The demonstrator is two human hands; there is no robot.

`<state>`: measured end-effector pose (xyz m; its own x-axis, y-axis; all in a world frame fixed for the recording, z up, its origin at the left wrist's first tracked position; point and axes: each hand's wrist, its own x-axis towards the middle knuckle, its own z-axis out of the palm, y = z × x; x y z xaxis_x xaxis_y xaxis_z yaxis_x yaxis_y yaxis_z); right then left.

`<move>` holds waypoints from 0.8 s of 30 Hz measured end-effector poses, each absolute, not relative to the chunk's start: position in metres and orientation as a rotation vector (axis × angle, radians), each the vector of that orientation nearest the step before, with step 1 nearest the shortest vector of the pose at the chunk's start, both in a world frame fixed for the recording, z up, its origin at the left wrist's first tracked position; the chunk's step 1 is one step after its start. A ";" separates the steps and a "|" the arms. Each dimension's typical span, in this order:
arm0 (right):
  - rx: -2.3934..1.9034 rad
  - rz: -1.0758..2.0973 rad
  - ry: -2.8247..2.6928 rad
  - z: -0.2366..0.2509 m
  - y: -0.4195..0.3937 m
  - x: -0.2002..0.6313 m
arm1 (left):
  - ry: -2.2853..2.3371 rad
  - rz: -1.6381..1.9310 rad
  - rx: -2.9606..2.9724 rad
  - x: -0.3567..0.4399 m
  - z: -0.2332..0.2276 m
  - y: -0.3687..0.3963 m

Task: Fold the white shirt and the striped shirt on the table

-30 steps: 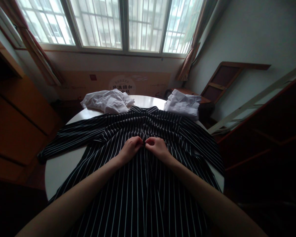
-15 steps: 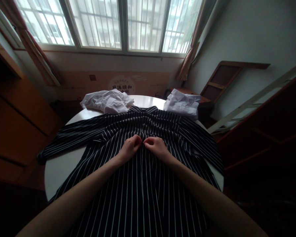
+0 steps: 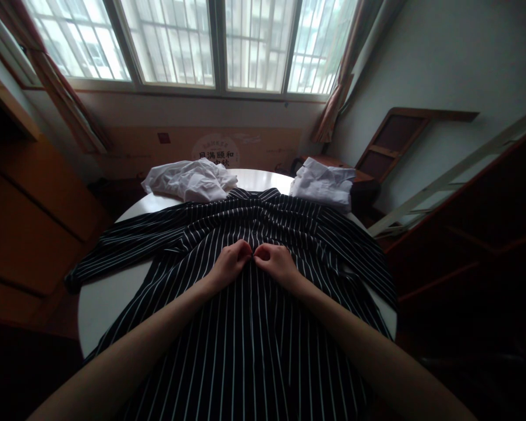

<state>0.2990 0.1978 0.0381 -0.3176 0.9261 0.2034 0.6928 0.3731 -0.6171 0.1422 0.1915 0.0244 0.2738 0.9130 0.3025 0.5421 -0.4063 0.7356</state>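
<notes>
A black shirt [image 3: 228,339] with white stripes lies spread over a round white table [image 3: 109,304], its collar at the far side and its sleeves out to left and right. My left hand [image 3: 231,262] pinches the front of the shirt along its middle line. Close beside it, fingertips almost touching, my right hand [image 3: 275,263] pinches the same front edge. Any button between the fingers is too small to make out. The cloth is gathered in creases just above both hands.
Crumpled white cloth [image 3: 188,180] lies at the table's far left, and folded white cloth [image 3: 322,184] at its far right. Behind stand a long printed box [image 3: 263,146] and a barred window [image 3: 170,41]. A wooden cabinet [image 3: 26,216] is on the left.
My right hand has shifted very slightly left, bringing its fingertips nearer to my left hand. The shirt lies as before.
</notes>
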 end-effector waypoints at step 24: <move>-1.491 0.459 -2.192 0.041 0.196 0.297 | 1.391 0.910 2.193 0.146 0.028 0.190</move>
